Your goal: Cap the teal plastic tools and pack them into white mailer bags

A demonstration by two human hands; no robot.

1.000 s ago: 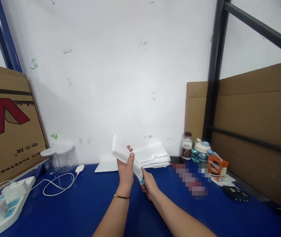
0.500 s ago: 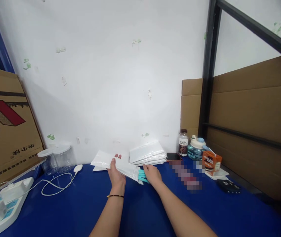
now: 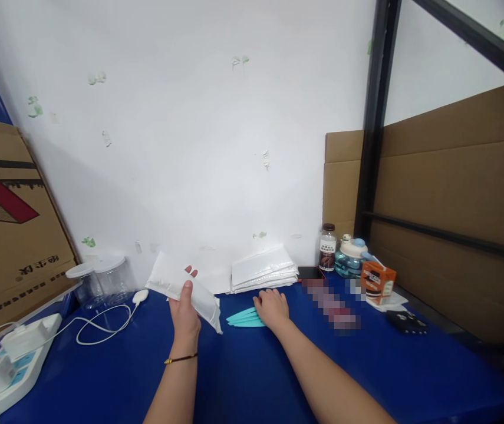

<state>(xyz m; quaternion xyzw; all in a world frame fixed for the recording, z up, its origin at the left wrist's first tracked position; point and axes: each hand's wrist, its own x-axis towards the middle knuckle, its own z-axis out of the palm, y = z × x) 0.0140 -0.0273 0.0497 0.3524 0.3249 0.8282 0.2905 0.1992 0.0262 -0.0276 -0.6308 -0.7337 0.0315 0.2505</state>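
A white padded envelope (image 3: 204, 304) is gripped in my left hand (image 3: 184, 309), thumb on top and two fingertips showing behind it, above the left-centre of the blue table. My right hand (image 3: 273, 308) lies over the right end of several fanned turquoise strips (image 3: 245, 318) on the table, its fingers curled onto them. The strips lie outside the envelope, a small gap from its lower right end. Just behind my right hand stands a stack of white envelopes (image 3: 263, 271) against the wall.
Right side: black phone (image 3: 310, 274), brown-capped bottle (image 3: 327, 250), blue jug (image 3: 349, 259), orange box (image 3: 378, 281), black item (image 3: 406, 323). Left side: clear jars (image 3: 112, 282), white cable (image 3: 101, 343), power strip (image 3: 30, 365), cardboard box (image 3: 17, 235).
My left hand has moved left with the envelope, away from my right hand. The turquoise strips, partly inside the envelope before, are now out of it under my right hand.
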